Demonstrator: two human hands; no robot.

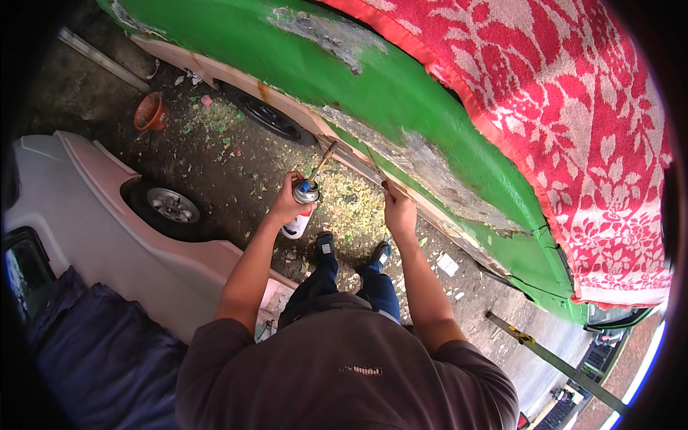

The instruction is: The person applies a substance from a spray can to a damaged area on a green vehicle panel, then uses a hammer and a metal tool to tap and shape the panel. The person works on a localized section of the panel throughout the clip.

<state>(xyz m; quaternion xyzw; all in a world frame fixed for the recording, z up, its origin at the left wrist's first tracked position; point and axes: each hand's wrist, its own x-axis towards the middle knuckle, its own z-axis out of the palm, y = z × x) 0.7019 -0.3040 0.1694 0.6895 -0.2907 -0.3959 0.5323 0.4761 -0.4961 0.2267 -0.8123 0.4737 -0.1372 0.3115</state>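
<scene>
Left hand's wrapped round a gas torch, nozzle tilted far-right toward the green car panel, while the right hand, nearer the panel, grips a thin tool.

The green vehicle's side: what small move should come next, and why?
Probably work the thin tool in the right hand along the ragged patch: green coating remains around it, pale flakes lie below, and the torch in the left hand points toward the vehicle.

Gas torch between 2 vehicles
</scene>
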